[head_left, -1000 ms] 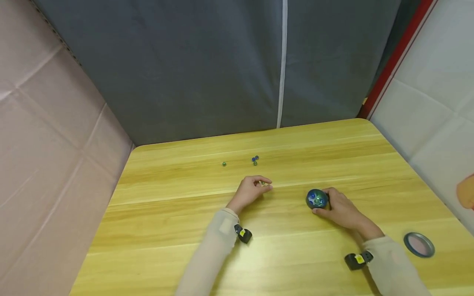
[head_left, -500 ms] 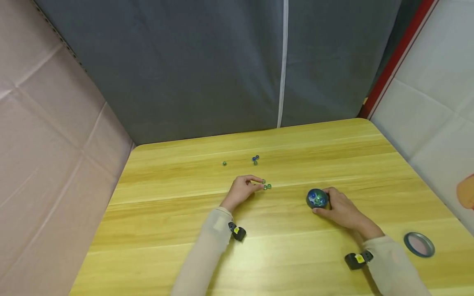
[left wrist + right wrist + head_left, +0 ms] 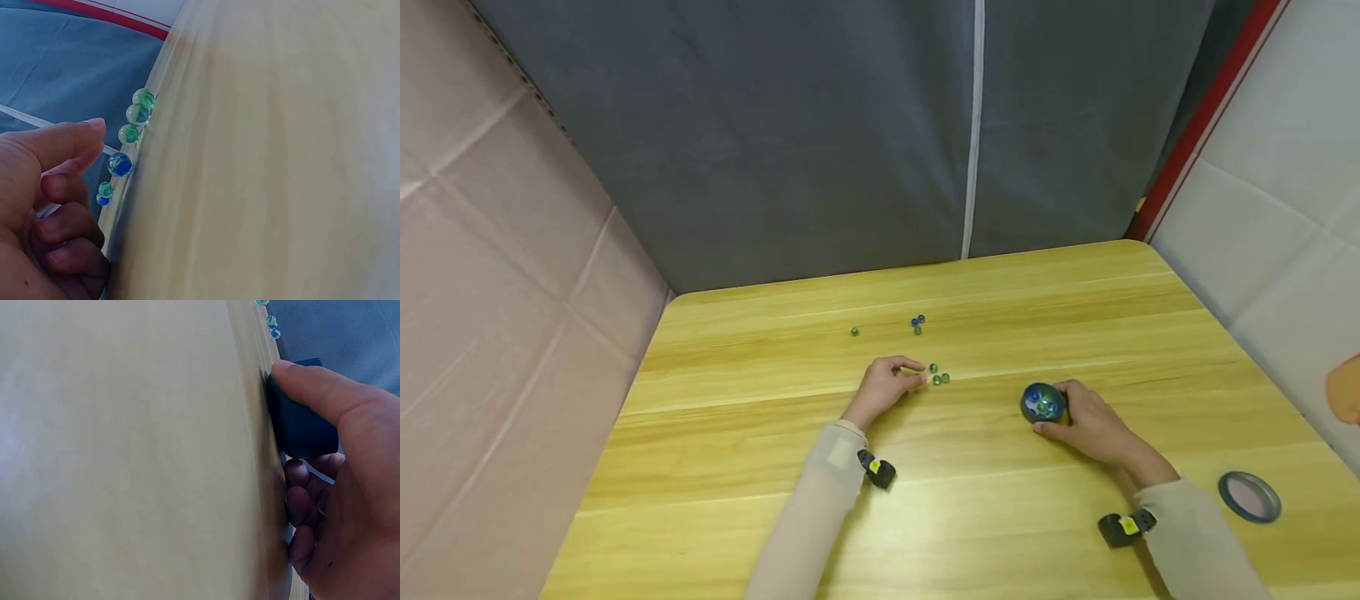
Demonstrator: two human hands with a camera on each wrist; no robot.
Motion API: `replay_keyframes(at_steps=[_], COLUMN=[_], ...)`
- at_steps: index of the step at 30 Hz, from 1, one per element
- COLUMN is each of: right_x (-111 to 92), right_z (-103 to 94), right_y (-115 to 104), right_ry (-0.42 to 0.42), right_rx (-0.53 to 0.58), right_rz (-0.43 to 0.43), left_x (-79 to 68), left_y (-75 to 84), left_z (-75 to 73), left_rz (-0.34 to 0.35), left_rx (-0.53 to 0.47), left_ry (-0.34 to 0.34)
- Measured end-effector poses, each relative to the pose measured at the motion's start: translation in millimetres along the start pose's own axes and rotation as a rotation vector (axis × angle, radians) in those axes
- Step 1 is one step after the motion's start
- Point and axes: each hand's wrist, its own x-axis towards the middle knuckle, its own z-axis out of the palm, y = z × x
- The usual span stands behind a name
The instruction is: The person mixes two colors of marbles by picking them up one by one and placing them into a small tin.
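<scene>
My left hand (image 3: 886, 387) is just left of three green marbles (image 3: 937, 380) on the table, thumb and index finger apart with no marble seen between them. In the left wrist view its other fingers bend inward, and a blue marble (image 3: 120, 164) lies near the fingertips; the head view does not show it there. My right hand (image 3: 1093, 423) grips a small dark blue round tin (image 3: 1024, 412) from its right side, thumb in front. Blue and green marbles (image 3: 1042, 402) show inside the open tin. From the right wrist, only the tin's dark side wall (image 3: 306, 428) shows.
Farther back, two blue marbles (image 3: 914, 322) and a green marble (image 3: 917, 331) sit together. One green marble (image 3: 854, 332) lies apart to their left. The tin's round lid (image 3: 1250, 497) rests on the wooden table (image 3: 715, 467) beside my right forearm. A dark curtain (image 3: 790, 150) hangs behind.
My left hand has drawn back to the left, away from the front marbles, uncovering three green ones that its fingers partly hid. My right hand and the tin stay where they were.
</scene>
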Motion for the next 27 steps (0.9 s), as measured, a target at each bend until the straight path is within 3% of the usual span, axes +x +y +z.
replay_keyframes(at_steps=[27], right_x=[-1.6], right_z=[3.0], right_y=[-0.9], right_ry=[-0.005], right_rx=[0.007], right_rz=[0.012], left_x=[0.3], left_y=[-6.7], left_z=[-5.1], left_rz=[-0.071], left_rx=[0.058], left_ry=[0.009])
